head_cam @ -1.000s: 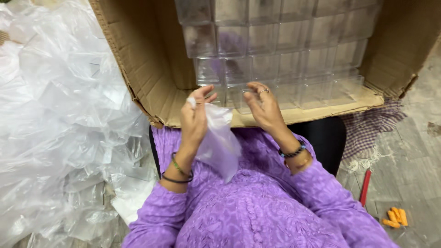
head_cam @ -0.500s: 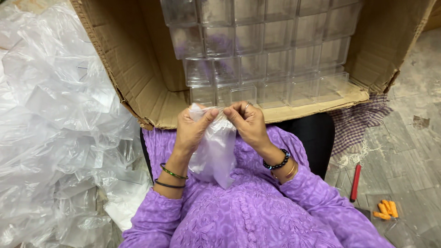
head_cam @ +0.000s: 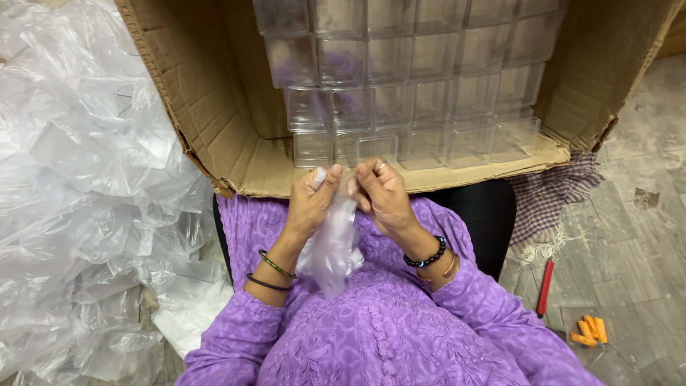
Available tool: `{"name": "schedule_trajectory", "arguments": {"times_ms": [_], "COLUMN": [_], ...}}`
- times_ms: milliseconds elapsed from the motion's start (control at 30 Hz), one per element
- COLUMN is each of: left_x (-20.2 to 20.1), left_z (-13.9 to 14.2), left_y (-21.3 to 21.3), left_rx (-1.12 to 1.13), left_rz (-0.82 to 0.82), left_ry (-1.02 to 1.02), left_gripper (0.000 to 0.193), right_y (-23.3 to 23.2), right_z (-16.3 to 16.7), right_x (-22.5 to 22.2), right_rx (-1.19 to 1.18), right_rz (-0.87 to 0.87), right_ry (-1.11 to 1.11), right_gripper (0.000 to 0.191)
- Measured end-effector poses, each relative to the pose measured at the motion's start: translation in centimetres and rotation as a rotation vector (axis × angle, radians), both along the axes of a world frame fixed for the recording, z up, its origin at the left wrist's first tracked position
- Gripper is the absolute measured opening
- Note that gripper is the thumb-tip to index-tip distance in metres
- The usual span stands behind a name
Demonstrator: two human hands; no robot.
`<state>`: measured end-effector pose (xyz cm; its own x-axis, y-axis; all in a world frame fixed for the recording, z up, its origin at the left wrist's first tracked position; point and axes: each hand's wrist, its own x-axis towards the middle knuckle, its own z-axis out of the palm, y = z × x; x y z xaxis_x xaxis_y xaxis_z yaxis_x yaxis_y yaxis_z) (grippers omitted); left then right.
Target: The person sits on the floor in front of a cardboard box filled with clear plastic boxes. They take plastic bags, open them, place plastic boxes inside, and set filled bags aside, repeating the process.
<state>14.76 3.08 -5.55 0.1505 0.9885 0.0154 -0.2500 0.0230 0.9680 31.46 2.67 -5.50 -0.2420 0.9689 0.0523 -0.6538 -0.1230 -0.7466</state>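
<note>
While both hands meet at centre, the left hand (head_cam: 312,201) and right hand (head_cam: 382,194) pinch a clear plastic bag (head_cam: 333,246) with fingers pressed together; stacked clear boxes (head_cam: 407,86) fill the cardboard carton (head_cam: 214,136) at 12 o'clock.

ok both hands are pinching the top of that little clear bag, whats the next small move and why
Probably pull the two pinched edges apart to open the mouth. The left hand and right hand both grip the top of the clear plastic bag, which hangs limp and flat, apparently closed, in front of the clear boxes in the carton.
</note>
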Motion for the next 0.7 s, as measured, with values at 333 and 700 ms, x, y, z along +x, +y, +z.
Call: {"name": "schedule_trajectory", "arguments": {"times_ms": [333,700], "left_x": [-7.0,5.0], "left_z": [-1.9,-8.9], "left_y": [4.8,14.1], "left_rx": [-0.390,-0.241], "left_rz": [-0.523,0.204], "left_ry": [-0.171,0.010], "left_gripper": [0.017,0.024], "right_y": [3.7,10.5], "right_z": [-4.2,-8.6], "right_x": [9.7,7.0], "right_rx": [-0.118,0.105], "right_rz": [0.251,-0.584], "right_ry": [-0.485,-1.105], "right_gripper": [0.019,0.027]}}
